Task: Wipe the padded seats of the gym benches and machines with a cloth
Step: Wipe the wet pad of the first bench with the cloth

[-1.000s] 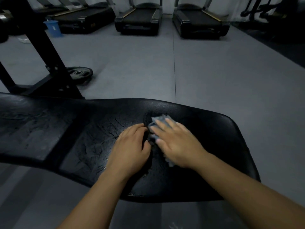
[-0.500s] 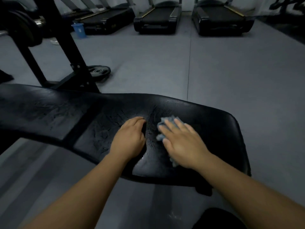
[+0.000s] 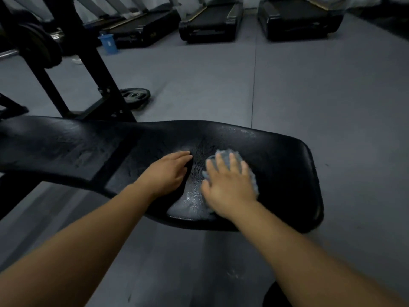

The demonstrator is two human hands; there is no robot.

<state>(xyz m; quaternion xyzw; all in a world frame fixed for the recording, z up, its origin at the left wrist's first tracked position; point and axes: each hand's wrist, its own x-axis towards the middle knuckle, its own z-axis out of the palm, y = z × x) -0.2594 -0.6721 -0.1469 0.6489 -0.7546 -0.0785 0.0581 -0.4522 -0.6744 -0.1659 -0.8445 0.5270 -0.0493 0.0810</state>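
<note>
A long black padded bench seat [image 3: 285, 160] runs across the view from the left edge to the right of centre, its surface cracked and shiny. My right hand [image 3: 228, 187] lies flat with straight fingers on a grey-blue cloth [image 3: 252, 178], pressing it onto the pad's wide right end. The cloth shows past the fingertips and along the hand's right side. My left hand [image 3: 166, 173] rests palm down on the pad just left of the cloth, holding nothing. A wet-looking sheen sits between the two hands near the front edge.
A black rack frame [image 3: 97, 85] with a loaded barbell [image 3: 39, 45] stands behind the bench at left. A weight plate [image 3: 135, 96] lies on the grey floor. Farther back are a blue bucket [image 3: 108, 43] and several treadmills [image 3: 210, 25]. A dark round object [image 3: 278, 295] sits at the bottom edge.
My right hand has slid the cloth a little to the right along the pad. The view has shifted, with the bench now lying further right in frame. My left hand stays beside it.
</note>
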